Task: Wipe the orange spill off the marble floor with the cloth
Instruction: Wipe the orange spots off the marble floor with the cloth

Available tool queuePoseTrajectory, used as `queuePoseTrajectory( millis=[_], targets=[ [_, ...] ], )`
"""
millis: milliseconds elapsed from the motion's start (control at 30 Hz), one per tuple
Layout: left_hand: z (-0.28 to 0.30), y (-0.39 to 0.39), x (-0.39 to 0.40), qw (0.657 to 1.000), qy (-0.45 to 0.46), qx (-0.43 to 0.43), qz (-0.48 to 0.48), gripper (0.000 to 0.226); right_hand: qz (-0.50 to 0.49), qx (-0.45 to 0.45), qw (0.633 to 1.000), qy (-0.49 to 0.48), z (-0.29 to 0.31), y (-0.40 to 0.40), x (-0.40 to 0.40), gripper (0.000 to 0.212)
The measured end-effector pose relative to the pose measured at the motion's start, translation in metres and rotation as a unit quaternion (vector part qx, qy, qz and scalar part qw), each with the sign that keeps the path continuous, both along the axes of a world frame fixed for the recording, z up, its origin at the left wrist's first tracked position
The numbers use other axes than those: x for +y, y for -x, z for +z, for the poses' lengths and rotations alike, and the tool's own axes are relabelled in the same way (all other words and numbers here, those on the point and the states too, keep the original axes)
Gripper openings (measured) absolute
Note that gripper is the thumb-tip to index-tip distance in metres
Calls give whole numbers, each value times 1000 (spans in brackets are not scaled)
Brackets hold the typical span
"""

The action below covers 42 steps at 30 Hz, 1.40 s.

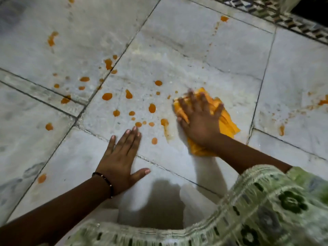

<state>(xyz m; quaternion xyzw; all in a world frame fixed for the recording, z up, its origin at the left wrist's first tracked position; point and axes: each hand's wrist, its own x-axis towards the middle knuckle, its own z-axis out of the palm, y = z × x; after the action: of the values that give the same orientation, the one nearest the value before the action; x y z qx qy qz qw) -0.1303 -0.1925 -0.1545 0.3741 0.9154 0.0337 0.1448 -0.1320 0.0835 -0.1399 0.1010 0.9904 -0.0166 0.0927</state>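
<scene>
Orange cloth (229,125) lies pressed under the spread right hand (200,121), seemingly mid-wipe; left hand (120,157) braces flat, fingers open. Next, sweep toward the drops (152,108) just beyond its thumb.

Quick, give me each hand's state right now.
Left hand: open, flat on the marble floor, holding nothing.
Right hand: open, fingers spread, pressing the orange cloth against the floor.
</scene>
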Motion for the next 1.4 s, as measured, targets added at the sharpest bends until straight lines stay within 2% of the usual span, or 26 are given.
queuePoseTrajectory(
  millis=[100,200,267,367,500,633,733,833,933,1000,1067,1167,1233,1333,1400],
  targets=[
    [-1,-1,2,1000,1,4,-4,93,163,31,986,-9,-5,-15,-39,62],
    [-1,0,1,1000,0,1,-6,93,254,37,967,2,-5,-50,-25,61],
    [0,0,3,1000,5,2,-6,93,267,25,963,9,-3,-52,6,61],
    [2,0,5,1000,19,-5,-5,94,204,-8,979,20,1,-20,35,62],
    [4,1,6,999,35,-14,-10,94,148,-19,989,7,0,11,7,65],
    [5,1,6,999,33,-15,-4,95,274,16,962,8,0,-24,-34,61],
    [2,-1,4,999,27,-10,17,99,349,0,937,32,0,-54,-12,62],
    [0,-2,4,999,27,-3,33,104,262,13,965,16,1,-38,19,60],
    [-1,-2,4,999,25,1,24,103,148,8,989,16,0,0,7,57],
    [-1,-1,4,1000,22,-5,21,103,183,14,983,10,-2,7,-22,58],
    [-1,-1,4,1000,21,-7,19,102,269,32,963,13,-5,-9,-44,59],
    [-1,-2,4,1000,16,-10,22,103,351,23,936,13,-2,-39,-33,58],
    [0,-2,3,999,16,-6,27,103,318,21,948,9,-1,-35,-10,55],
    [-1,-1,4,1000,19,4,25,103,172,5,985,16,-1,4,8,55],
    [0,-2,4,999,25,1,23,103,148,1,989,12,-1,19,-8,58]
  ],
)
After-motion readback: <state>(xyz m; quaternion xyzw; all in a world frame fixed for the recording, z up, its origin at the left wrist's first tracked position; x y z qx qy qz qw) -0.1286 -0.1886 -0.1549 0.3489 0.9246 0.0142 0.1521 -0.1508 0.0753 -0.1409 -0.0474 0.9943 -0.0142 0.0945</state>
